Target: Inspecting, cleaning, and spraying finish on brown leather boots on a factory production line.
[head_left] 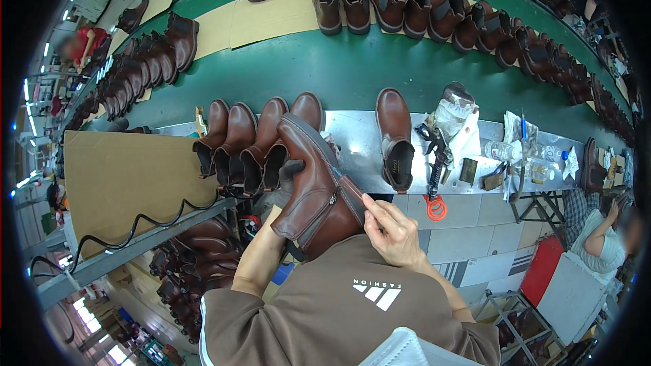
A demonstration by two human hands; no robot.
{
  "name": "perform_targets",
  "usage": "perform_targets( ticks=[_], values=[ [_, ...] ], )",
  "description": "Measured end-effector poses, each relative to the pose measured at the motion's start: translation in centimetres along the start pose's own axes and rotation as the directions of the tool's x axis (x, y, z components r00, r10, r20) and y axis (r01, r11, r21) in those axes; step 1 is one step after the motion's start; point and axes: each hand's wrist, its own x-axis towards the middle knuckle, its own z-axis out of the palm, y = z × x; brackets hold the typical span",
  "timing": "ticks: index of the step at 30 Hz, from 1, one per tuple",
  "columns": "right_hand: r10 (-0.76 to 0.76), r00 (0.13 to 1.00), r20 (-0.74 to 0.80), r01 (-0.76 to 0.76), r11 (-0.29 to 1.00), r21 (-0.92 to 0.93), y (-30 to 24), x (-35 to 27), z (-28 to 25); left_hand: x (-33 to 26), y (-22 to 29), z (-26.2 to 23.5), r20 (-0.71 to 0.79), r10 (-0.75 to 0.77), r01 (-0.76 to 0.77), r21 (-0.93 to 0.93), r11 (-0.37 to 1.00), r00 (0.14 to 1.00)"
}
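Note:
A brown leather ankle boot [305,183] is held up on its side in front of my chest, toe pointing up and left, its side zip facing me. My left hand [290,179], in a grey glove, grips it from behind; the boot hides part of the fingers. At the boot's heel end, the fingers of my bare right hand [392,227] are bent and pressed together on a flat reddish-brown piece [351,196]. What kind of thing that piece is cannot be made out. Several brown boots [230,139] stand close behind on the left, and a single boot [395,135] stands to the right.
A metal shelf [352,129] runs along a green conveyor [271,71] lined with boots. To the right lie a black air gun [437,152] with a red coiled hose [436,208], a stained cloth [454,115] and plastic bottles [502,150]. Cardboard [135,190] stands left. A person [603,237] sits far right.

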Motion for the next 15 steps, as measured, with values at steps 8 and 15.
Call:
perform_targets(
  ticks=[8,15],
  values=[
    [0.055,0.992,0.116,-0.055,0.998,0.000,-0.1,1.2,-1.7,0.0,0.2,-0.1,0.038,-0.010,0.010,0.005,1.000,0.999],
    [0.100,0.995,0.010,-0.100,0.987,0.125,0.4,1.2,-4.5,-0.5,-0.1,2.2,-0.060,0.056,-0.030,0.368,0.929,0.997]
  ],
)
